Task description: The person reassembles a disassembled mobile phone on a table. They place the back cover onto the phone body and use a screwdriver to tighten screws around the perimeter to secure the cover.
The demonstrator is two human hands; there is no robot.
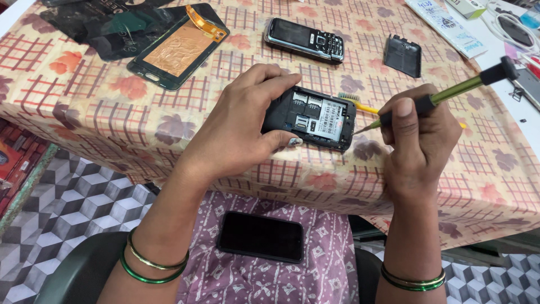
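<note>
**Opened keypad phone: screwdriver at the right edge**

Opened keypad phone [310, 117], back cover off, lies face down near the table's [495, 186] front edge. Left hand [242, 126] clamps its left end, thumb under, fingers over the top. Right hand [419, 132] is closed around a green-shafted screwdriver [444, 95], tip touching the phone's right edge.

- Keep the tip square in its seat; a tilted shaft likely slips.
- Press lightly; let the left hand brace.
- Yellow toothbrush [360, 104] lies just behind; 1 loose back cover [403, 55] well apart.
</note>
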